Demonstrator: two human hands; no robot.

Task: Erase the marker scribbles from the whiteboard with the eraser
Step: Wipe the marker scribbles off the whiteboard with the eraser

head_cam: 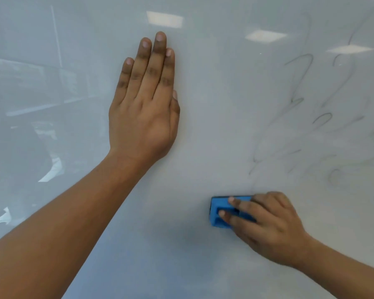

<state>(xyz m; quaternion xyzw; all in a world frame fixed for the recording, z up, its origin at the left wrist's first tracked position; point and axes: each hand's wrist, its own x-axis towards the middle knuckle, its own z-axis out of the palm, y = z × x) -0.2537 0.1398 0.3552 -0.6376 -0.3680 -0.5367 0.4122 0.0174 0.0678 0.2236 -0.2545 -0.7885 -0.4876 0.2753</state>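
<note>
The light, stiff blue eraser (222, 212) is gripped on top by the right hand (268, 227). Scribbles (307, 117) are left above the grip. The left hand (143, 111) is laid flat, open, on the slippery whiteboard (214, 104).

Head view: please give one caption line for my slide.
Right hand presses blue eraser on whiteboard below faint scribbles; left hand lies flat.
</note>
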